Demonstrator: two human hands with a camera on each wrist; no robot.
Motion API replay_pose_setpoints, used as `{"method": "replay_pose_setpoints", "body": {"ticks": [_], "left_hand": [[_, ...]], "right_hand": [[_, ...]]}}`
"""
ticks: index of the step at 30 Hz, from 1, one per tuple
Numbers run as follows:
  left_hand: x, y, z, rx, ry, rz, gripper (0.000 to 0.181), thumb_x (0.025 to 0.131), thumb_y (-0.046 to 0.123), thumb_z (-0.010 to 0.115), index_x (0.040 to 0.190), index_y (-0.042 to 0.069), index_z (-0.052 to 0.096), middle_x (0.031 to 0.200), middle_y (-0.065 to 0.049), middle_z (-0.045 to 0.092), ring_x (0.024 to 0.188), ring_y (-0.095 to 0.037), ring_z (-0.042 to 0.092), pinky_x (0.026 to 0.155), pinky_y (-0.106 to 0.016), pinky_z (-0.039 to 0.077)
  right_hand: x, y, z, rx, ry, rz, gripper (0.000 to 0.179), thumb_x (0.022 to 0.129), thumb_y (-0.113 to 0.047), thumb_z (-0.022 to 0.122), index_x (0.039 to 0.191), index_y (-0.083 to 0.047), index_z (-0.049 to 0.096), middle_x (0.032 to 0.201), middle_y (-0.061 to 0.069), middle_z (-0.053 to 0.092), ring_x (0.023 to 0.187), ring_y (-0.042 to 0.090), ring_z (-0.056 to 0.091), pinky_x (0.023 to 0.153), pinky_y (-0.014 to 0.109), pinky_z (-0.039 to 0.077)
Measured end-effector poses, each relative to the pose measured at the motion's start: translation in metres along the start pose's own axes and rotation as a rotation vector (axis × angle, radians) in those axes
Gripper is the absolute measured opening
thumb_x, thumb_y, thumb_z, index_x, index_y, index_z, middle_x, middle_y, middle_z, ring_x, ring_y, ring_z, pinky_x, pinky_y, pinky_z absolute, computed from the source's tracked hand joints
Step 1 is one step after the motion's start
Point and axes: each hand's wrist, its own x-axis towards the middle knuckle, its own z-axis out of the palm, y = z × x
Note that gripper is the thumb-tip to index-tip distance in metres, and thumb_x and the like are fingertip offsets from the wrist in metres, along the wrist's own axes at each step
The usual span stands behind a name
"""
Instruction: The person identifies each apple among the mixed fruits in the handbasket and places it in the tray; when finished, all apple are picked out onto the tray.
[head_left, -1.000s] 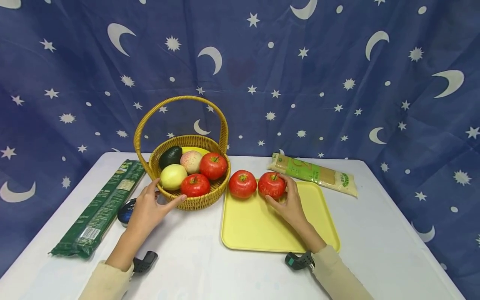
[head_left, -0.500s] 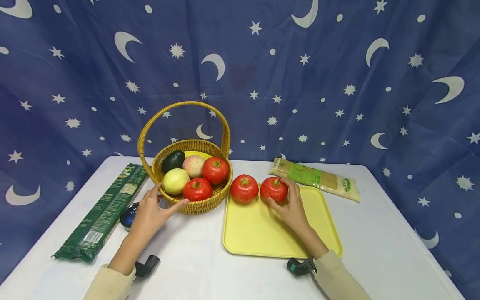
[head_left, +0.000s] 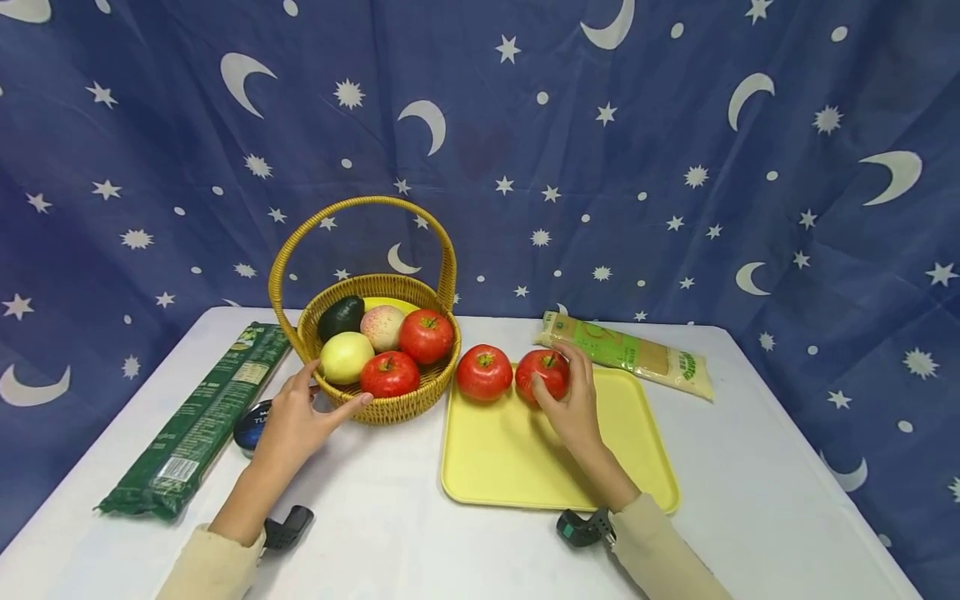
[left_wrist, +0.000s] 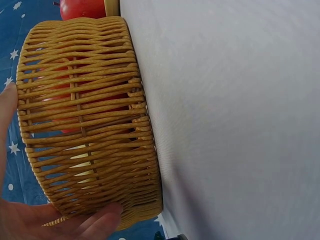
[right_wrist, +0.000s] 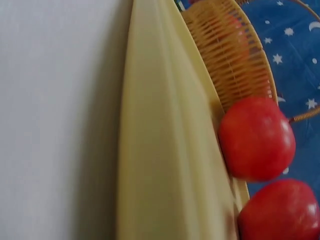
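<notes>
My left hand (head_left: 296,425) holds the near left side of the wicker basket (head_left: 397,408), thumb on the front rim and fingers round the left wall. Inside the basket lie two red apples (head_left: 390,374), a pale yellow fruit (head_left: 347,357), a pinkish peach (head_left: 382,327) and a dark green avocado (head_left: 341,317). On the far left edge of the yellow tray (head_left: 510,467), two more red apples (head_left: 484,372) sit side by side. My right hand (head_left: 577,417) is at the right-hand apple (head_left: 551,367), thumb and fingers parted around it. Contact there is unclear; the right wrist view shows no fingers.
A long green packet (head_left: 195,417) lies on the left of the white table (head_left: 360,517), beside a round dark blue container (head_left: 251,427) partly behind my left hand. Behind the tray lies a noodle-like packet (head_left: 630,350). A blue star-patterned cloth (head_left: 480,167) hangs at the back.
My right hand has shifted slightly up and left at the right-hand apple, its fingers looser around it. The apple stays on the tray. My left hand keeps its hold on the basket.
</notes>
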Motion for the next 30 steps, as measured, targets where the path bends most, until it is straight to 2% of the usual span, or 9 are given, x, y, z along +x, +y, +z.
{"method": "replay_pose_setpoints", "body": {"ticks": [3,5,7,10,13,16,24,30], "left_hand": [[0.002,0.000,-0.002,0.001,0.008,0.007,0.098,0.080,0.052,0.076,0.143,-0.012,0.037,0.128,-0.038,0.049,0.111,-0.050,0.055,0.084,-0.060,0.049],[0.002,0.000,-0.003,0.001,0.008,0.006,0.098,0.080,0.052,0.076,0.143,-0.011,0.036,0.129,-0.038,0.049,0.111,-0.051,0.054,0.084,-0.060,0.049],[0.001,0.000,-0.003,0.001,0.009,0.002,0.098,0.080,0.052,0.076,0.143,-0.012,0.037,0.127,-0.037,0.049,0.109,-0.050,0.055,0.083,-0.059,0.050],[0.000,0.000,-0.003,-0.004,0.007,-0.001,0.097,0.080,0.052,0.076,0.143,-0.012,0.037,0.126,-0.037,0.050,0.108,-0.049,0.056,0.082,-0.059,0.050],[0.000,-0.001,-0.002,-0.006,0.001,0.000,0.098,0.080,0.052,0.075,0.143,-0.012,0.036,0.127,-0.037,0.050,0.108,-0.049,0.056,0.083,-0.059,0.050],[0.001,0.000,-0.002,-0.005,-0.008,0.000,0.098,0.080,0.052,0.076,0.143,-0.012,0.036,0.130,-0.038,0.048,0.113,-0.051,0.054,0.086,-0.060,0.049],[0.001,-0.001,0.000,-0.001,-0.016,-0.008,0.098,0.079,0.052,0.076,0.143,-0.011,0.036,0.130,-0.038,0.047,0.115,-0.051,0.052,0.087,-0.061,0.048],[0.000,-0.001,-0.001,-0.007,-0.003,-0.014,0.098,0.079,0.051,0.077,0.143,-0.010,0.036,0.129,-0.037,0.048,0.112,-0.049,0.054,0.086,-0.060,0.048]], "right_hand": [[0.004,-0.007,0.007,0.025,0.022,-0.045,0.049,0.081,0.007,0.070,0.127,0.004,0.053,0.134,0.022,0.049,0.124,0.034,0.047,0.099,0.057,0.043],[0.006,-0.015,0.011,0.041,0.019,-0.057,0.048,0.080,0.011,0.068,0.125,0.006,0.054,0.132,0.025,0.049,0.122,0.038,0.047,0.096,0.060,0.044],[0.007,-0.027,0.013,0.057,0.005,-0.063,0.046,0.080,0.014,0.066,0.124,0.010,0.054,0.130,0.029,0.049,0.116,0.044,0.048,0.092,0.063,0.045],[0.007,-0.049,0.015,0.086,-0.024,-0.064,0.041,0.080,0.017,0.062,0.121,0.014,0.054,0.127,0.034,0.048,0.113,0.049,0.049,0.093,0.063,0.045],[0.006,-0.066,0.017,0.106,-0.052,-0.071,0.039,0.080,0.019,0.060,0.118,0.015,0.054,0.126,0.035,0.048,0.113,0.047,0.050,0.095,0.059,0.045],[0.004,-0.073,0.022,0.136,-0.074,-0.085,0.037,0.079,0.020,0.058,0.116,0.017,0.053,0.124,0.036,0.048,0.114,0.048,0.049,0.094,0.059,0.046],[0.002,-0.087,0.043,0.211,-0.162,-0.125,0.035,0.080,0.022,0.056,0.114,0.015,0.055,0.116,0.034,0.053,0.108,0.050,0.053,0.088,0.059,0.049],[-0.005,-0.060,0.067,0.235,-0.268,-0.173,0.033,0.083,0.014,0.060,0.115,0.007,0.058,0.120,0.023,0.055,0.112,0.035,0.057,0.094,0.046,0.050]]}}
